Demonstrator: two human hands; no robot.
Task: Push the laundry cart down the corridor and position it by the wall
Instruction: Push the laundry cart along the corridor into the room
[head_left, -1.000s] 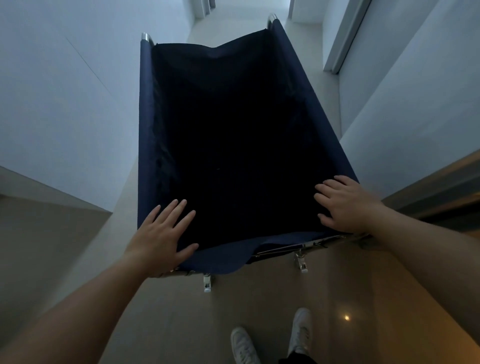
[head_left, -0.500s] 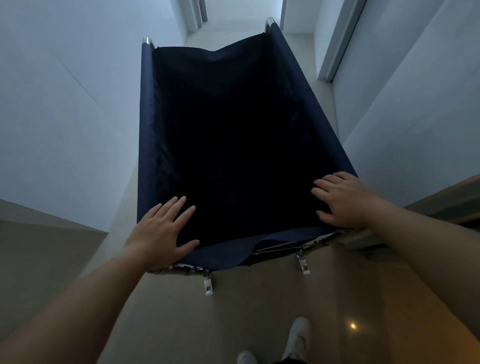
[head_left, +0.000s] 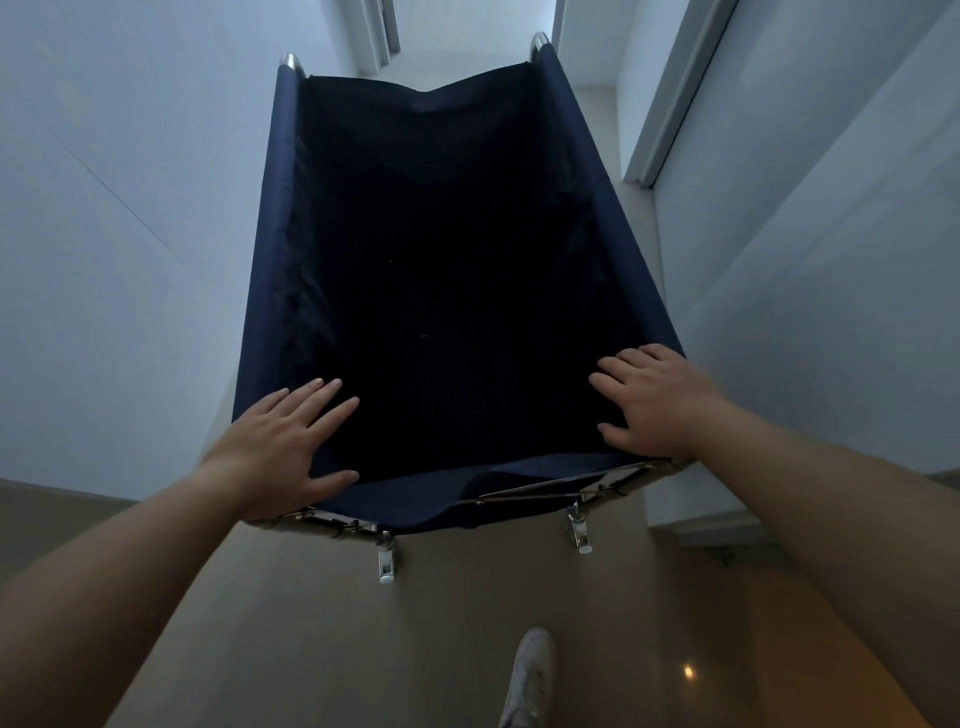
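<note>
Hands flat on the near rim, left hand (head_left: 280, 447) and right hand (head_left: 649, 402) with fingers spread open, nothing gripped, push the laundry cart (head_left: 447, 270) mid-corridor between both walls; next, steer it toward one wall.

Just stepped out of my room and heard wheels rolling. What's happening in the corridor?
A person is pushing a laundry cart with a dark blue fabric bin. The left hand and right hand rest flat on the near corners of its rim, fingers spread, not wrapped around it. The cart sits between white walls, not yet drawn up against either. The bin looks empty, though it's dark inside.
</note>
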